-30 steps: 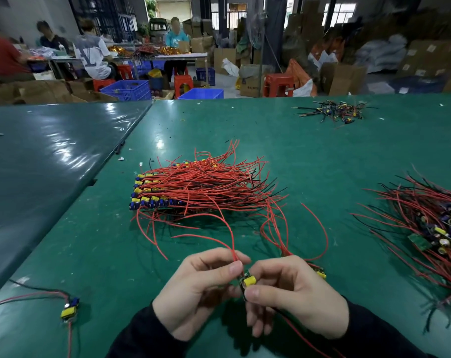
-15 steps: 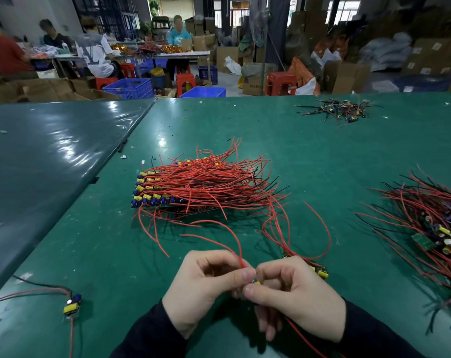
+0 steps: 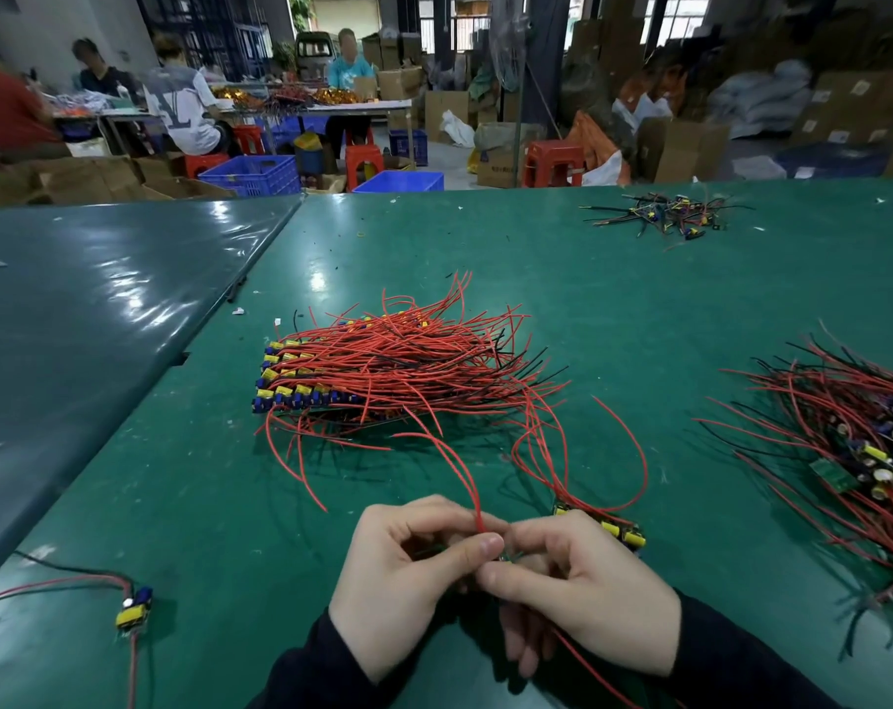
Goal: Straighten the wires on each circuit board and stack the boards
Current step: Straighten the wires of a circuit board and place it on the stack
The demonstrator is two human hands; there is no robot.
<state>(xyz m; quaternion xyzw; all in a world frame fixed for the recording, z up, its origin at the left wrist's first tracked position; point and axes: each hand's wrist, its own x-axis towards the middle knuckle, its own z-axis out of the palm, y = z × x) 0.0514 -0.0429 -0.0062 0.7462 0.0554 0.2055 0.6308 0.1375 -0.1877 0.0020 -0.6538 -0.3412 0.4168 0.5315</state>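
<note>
Both hands meet low in the middle of the green table. My left hand (image 3: 413,570) and my right hand (image 3: 582,591) pinch a small circuit board (image 3: 505,556) between thumbs and fingers; the board is almost fully hidden by them. Its red wire (image 3: 464,478) rises from between my fingers, and another red wire trails down under my right hand. A stacked row of boards (image 3: 301,386) with yellow and blue parts and long red wires lies ahead. A short row of boards (image 3: 608,527) sits just behind my right hand.
A tangled pile of boards with red and black wires (image 3: 864,447) lies at the right. One single board (image 3: 134,608) rests at the lower left. A small heap of boards (image 3: 664,214) sits far back right. A seam (image 3: 260,263) joins the left table.
My hands have closed tighter over the board, so its yellow part no longer shows. The red wire now stands straighter up from between my fingers.
</note>
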